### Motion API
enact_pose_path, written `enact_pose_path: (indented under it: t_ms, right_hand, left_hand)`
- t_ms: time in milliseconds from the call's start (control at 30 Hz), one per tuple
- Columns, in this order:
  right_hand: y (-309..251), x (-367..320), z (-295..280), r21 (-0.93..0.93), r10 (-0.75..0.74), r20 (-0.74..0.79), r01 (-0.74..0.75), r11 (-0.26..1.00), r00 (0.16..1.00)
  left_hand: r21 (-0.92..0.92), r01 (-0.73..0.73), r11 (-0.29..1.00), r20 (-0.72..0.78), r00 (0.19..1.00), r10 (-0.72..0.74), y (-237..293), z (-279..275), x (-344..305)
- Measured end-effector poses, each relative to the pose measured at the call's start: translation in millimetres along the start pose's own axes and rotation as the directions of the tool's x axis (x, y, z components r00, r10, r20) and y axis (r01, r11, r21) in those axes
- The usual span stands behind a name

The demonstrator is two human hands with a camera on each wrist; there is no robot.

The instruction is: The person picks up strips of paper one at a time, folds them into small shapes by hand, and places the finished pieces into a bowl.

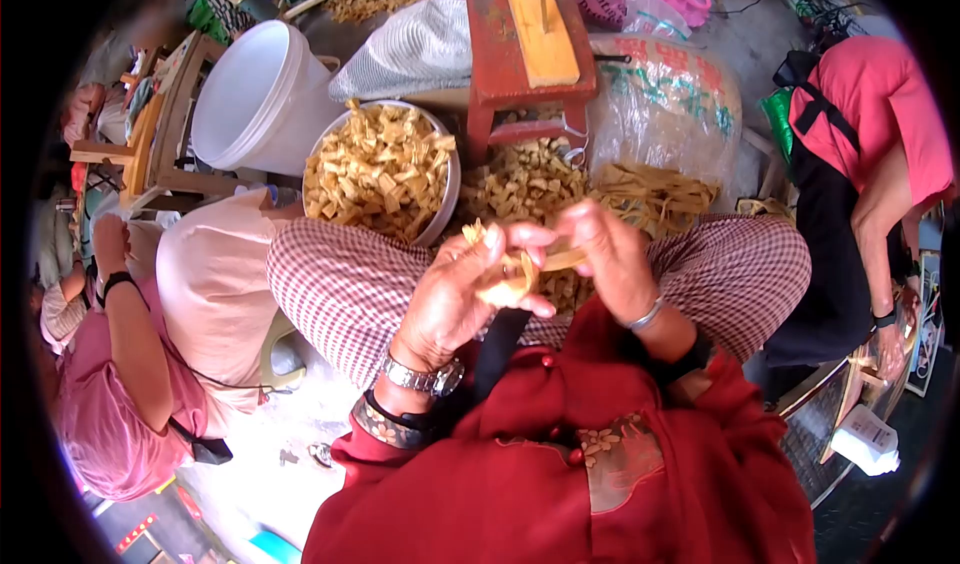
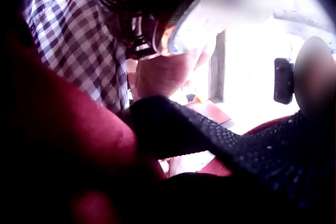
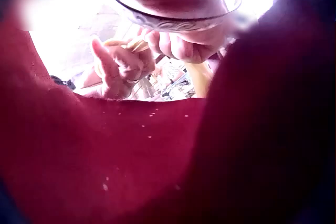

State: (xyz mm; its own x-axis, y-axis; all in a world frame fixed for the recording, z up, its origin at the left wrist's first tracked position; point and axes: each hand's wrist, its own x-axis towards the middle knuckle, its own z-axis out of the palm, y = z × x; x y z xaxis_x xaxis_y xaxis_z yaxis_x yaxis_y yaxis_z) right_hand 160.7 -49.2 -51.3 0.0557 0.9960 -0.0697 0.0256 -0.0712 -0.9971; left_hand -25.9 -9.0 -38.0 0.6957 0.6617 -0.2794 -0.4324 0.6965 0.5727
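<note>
In the head view, my left hand, with a metal watch at the wrist, holds a looped end of a flat yellow-tan strip. My right hand, wearing a bracelet, pinches the strip's other end, so it spans the short gap between both hands. The right wrist view shows the strip looped over the left hand's fingers, beside the curled right fingers. Most of the left wrist view is dark sleeve and glare, hiding the fingers. Beyond the hands lie a heap of folded pieces and several loose strips.
A white bowl full of folded yellow pieces stands beyond my left knee, near a white bucket. A red bench carries a wooden board. Other people in pink tops sit on the left and bend over on the right.
</note>
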Motion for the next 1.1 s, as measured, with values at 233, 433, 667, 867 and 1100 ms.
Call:
enact_pose_path:
  t_ms: [233,433,667,867,1100]
  right_hand:
    - [6.9,-1.4,-46.9,-0.222,0.218,0.154,-0.182,0.958,0.964]
    - [6.7,2.5,-17.4,-0.013,0.291,0.389,-0.31,0.951,0.874]
    - [5.3,7.5,-4.8,0.012,0.29,0.335,-0.312,0.95,0.896]
    - [-16.0,15.8,-4.9,-0.224,-0.028,0.387,0.123,0.967,0.922]
    - [-61.2,83.1,-42.3,-0.364,-0.201,0.262,0.289,0.885,0.944]
  left_hand:
    - [-0.065,-0.068,0.996,-0.115,0.992,0.06,8.1,-10.3,4.5]
    - [0.244,-0.052,0.968,-0.126,0.988,0.085,6.8,-5.5,12.4]
    - [0.57,0.071,0.819,-0.291,0.949,0.121,0.8,-10.6,16.3]
    - [0.52,-0.153,0.84,-0.271,0.903,0.332,31.1,-18.3,9.9]
    - [0.476,-0.337,0.812,-0.15,0.879,0.453,90.1,15.0,62.1]
